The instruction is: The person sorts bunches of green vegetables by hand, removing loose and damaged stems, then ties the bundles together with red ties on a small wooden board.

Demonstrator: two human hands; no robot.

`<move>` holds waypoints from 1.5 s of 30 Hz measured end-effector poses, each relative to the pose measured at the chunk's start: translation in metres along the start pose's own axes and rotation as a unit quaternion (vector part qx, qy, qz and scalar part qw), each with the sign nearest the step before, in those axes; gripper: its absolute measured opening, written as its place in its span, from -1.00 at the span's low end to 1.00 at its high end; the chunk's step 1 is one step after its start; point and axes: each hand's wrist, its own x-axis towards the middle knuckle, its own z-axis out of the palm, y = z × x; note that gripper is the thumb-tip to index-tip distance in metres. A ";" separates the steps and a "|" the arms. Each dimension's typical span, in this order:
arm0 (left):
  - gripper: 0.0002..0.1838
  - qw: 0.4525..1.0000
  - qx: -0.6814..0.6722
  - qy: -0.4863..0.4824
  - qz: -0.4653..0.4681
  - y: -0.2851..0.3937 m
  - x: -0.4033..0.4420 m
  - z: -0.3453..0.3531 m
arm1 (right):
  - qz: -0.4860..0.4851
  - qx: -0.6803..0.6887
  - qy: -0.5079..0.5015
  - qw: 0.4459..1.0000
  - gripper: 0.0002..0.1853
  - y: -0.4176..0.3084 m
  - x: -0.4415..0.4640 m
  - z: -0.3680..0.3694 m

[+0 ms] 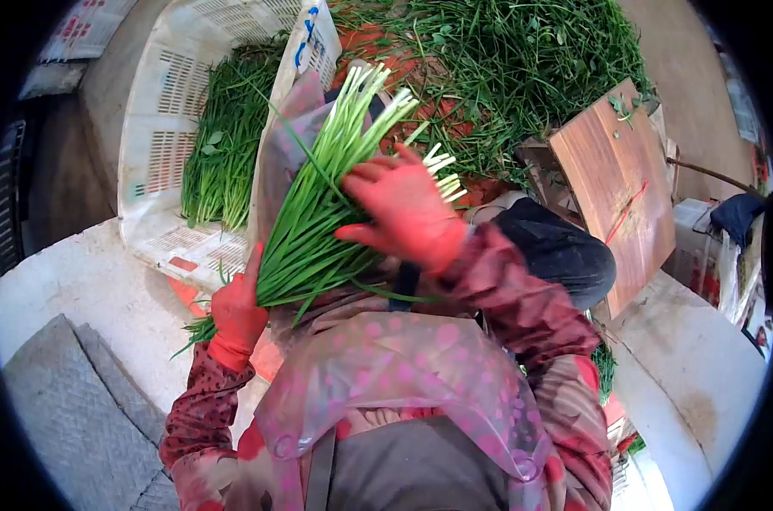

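A thick bunch of garlic chives (306, 213) lies across my lap, pale cut stems pointing away from me and green leaves towards the lower left. My left hand (238, 311), in a red-orange glove, is closed round the leafy end, with leaf tips sticking out below the fist. My right hand (408, 209), gloved alike, lies over the stem side of the bunch. Its fingers are spread, and the thumb points left across the leaves. Several white stem ends (446, 175) poke out beyond the right hand.
On the left, a white plastic crate (157, 128) holds more chives (229, 136). A large heap of loose greens (523, 68) covers the ground ahead. A tilted wooden board (616, 196) stands at the right, bearing a red strip. Grey matting (71, 409) lies lower left.
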 end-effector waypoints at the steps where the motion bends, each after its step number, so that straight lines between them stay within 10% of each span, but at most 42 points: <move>1: -0.08 1.000 -0.005 0.001 -0.009 0.003 -0.001 -0.001 | 0.010 -0.012 0.027 1.000 -0.56 -0.008 0.005 0.018; 4: -0.08 1.000 -0.012 -0.001 -0.022 0.007 -0.002 0.000 | 0.103 0.206 0.050 0.972 -0.72 0.003 0.011 0.022; 6: -0.08 1.000 -0.017 -0.002 -0.026 0.007 -0.007 0.004 | 0.251 0.647 0.151 0.704 -0.71 0.017 0.005 -0.007; 12: -0.08 0.996 -0.083 0.029 -0.021 0.007 -0.014 0.019 | 0.430 0.509 0.390 0.636 -0.68 0.165 -0.069 -0.063; 17: -0.07 0.995 -0.086 0.032 -0.027 0.009 -0.015 0.021 | 0.502 0.518 0.074 0.689 -0.45 0.144 -0.116 -0.020; 23: -0.17 0.996 -0.081 -0.007 -0.043 0.006 -0.018 0.014 | 0.374 0.784 0.091 0.487 -0.73 0.094 -0.070 0.063; 29: -0.29 0.989 -0.106 -0.072 -0.075 0.027 0.011 -0.012 | 0.394 0.567 0.198 0.696 -0.76 0.130 -0.090 0.057; 31: -0.32 0.989 -0.101 -0.085 -0.060 0.024 0.025 -0.024 | 0.496 0.619 0.185 0.580 -0.77 0.131 -0.100 0.050; 35: -0.49 0.835 -0.327 -0.356 -0.264 0.052 0.085 -0.110 | 0.563 0.480 0.367 0.564 -0.70 0.198 -0.163 0.127; 37: -0.53 0.784 -0.365 -0.407 -0.295 0.061 0.116 -0.139 | 0.573 0.125 -0.029 0.810 -0.56 0.214 -0.184 0.167; 45: -0.47 0.701 -0.522 -0.397 -0.279 0.132 0.168 -0.164 | 0.445 0.188 -0.234 0.844 -0.48 0.189 -0.185 0.208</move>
